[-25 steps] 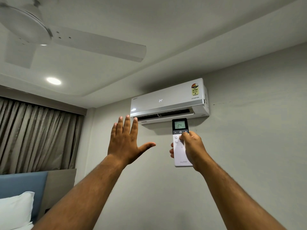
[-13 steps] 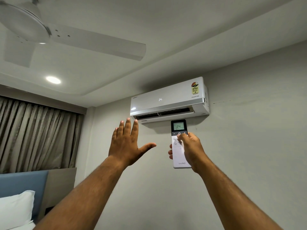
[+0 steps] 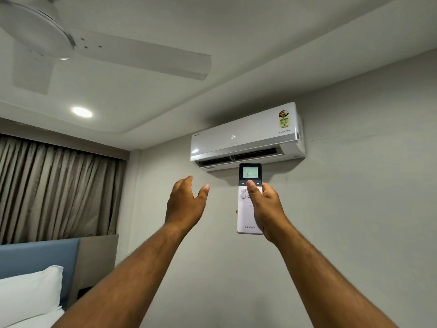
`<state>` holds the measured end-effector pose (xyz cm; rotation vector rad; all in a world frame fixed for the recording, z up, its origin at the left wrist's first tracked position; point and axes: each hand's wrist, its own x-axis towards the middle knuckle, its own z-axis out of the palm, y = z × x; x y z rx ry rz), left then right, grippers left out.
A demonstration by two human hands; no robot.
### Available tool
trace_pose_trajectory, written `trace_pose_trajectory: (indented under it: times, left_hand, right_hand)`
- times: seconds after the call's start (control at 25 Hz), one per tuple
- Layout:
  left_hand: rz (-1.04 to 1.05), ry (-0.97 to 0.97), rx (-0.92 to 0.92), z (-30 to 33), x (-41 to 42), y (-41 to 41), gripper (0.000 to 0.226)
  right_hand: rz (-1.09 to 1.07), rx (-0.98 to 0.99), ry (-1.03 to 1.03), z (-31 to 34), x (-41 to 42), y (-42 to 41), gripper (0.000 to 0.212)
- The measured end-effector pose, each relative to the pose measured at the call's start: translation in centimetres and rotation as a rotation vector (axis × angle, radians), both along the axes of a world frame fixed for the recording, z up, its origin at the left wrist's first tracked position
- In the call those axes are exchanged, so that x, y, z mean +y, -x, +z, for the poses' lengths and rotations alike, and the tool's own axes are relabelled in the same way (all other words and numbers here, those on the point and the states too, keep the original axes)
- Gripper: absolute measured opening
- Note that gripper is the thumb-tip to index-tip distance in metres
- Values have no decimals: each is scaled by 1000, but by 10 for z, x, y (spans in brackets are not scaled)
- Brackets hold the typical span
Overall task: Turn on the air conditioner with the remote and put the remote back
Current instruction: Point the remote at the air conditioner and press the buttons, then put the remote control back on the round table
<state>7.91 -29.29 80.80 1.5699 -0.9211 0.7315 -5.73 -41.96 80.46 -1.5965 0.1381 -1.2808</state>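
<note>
High on the far wall, air conditioner (image 3: 246, 134) lit with 24 on its front panel, bottom flap standing open over the dark vent. Switching-on therefore judged done, or as good as done. Just below the unit in the view, remote (image 3: 250, 200) held upright and aimed at it, screen also reading 24. Right hand (image 3: 267, 208) wrapped firmly round the white body, thumb resting on the button row under the screen, between the minus and plus marks. Left hand (image 3: 185, 203) raised beside the remote, not touching it, fingers loosely curled and parted, holding nothing. Left to do: lowering the remote and returning it to its place. No holder, shelf or table for it in sight; only curtain (image 3: 59, 188), pillow (image 3: 28, 292) and ceiling fan (image 3: 71, 46) around.
</note>
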Motion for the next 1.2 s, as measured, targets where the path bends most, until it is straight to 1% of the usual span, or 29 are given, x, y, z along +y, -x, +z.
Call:
trace_pose_trajectory:
  times: [0.08,0.16,0.2,0.28,0.32,0.4,0.56,0.64,0.72,0.8,0.88,0.92,1.08,1.2]
  left_hand:
    - [-98,6,99,0,6,2,47]
    - [-272,10,216,-2,14,4,24]
    - [-374,-4,276,-4,20,6,19]
    - [-498,-65,345,-15,29,7,25]
    - [-507,-87,348,-21,33,7,28]
    - [-503,-79,356,-33,46,4,26]
    - [-410,-22,428,-58,89,-15,17]
    - [-310,-20,482,-79,117,-28,15]
    - [-212,-7,561,-106,143,-38,15]
    - [-151,20,636,-133,167,-47,16]
    - [-105,46,685,-155,186,-53,17]
    - [-76,61,708,-165,196,-56,17]
    - [42,85,829,-208,232,-71,16]
    - [84,104,965,-257,254,-76,16]
  right_hand:
    - [-10,-4,18,-1,8,-10,24]
    - [16,-14,21,-2,17,-20,23]
    - [33,-11,24,-2,22,-25,22]
    - [74,11,47,-5,34,-36,23]
    - [97,24,64,-6,40,-43,23]
    - [137,56,94,-12,56,-59,24]
    - [278,141,98,-36,96,-102,38]
    - [366,209,89,-59,117,-122,38]
    - [454,244,85,-88,140,-142,33]
    - [485,243,66,-117,163,-161,22]
    - [483,232,-4,-142,179,-175,8]
    - [498,237,-45,-155,188,-182,6]
    - [587,342,-101,-208,215,-205,20]
    - [624,458,-123,-256,231,-215,24]
